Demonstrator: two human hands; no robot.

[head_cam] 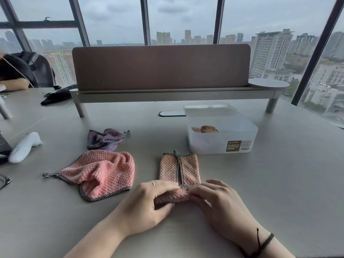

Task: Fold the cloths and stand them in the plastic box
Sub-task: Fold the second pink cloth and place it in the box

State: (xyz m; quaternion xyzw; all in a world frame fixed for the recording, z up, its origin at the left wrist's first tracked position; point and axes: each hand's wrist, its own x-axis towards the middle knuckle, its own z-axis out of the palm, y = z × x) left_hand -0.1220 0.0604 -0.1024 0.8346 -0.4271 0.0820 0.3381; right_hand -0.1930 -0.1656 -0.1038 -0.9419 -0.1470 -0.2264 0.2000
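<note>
From the head camera, I have both hands on the near end of the pink cloth [179, 169], which lies in a narrow strip just in front of the plastic box [221, 131], its two long edges meeting down the middle. The near end is already turned over into a small roll or fold. To do this step well, I judge I should keep that fold square to the strip, press it flat before each new turn, and hold both sides level so the bundle comes out even and firm enough to stand on edge.

My left hand [149, 202] has its fingers curled over the top of the fold with the thumb tucked below, pinching the cloth's left side. My right hand [216, 200] mirrors it, fingertips bent down onto the fold's right side, gripping it; its thumb is hidden under the hand. The fingertips of both hands nearly meet at the middle seam.

Inside the box, two folded cloths already stand at its left side. Left of the box, a crumpled pink cloth [100, 174] and a purple cloth [106, 139] wait unfolded on the table [279, 183].
</note>
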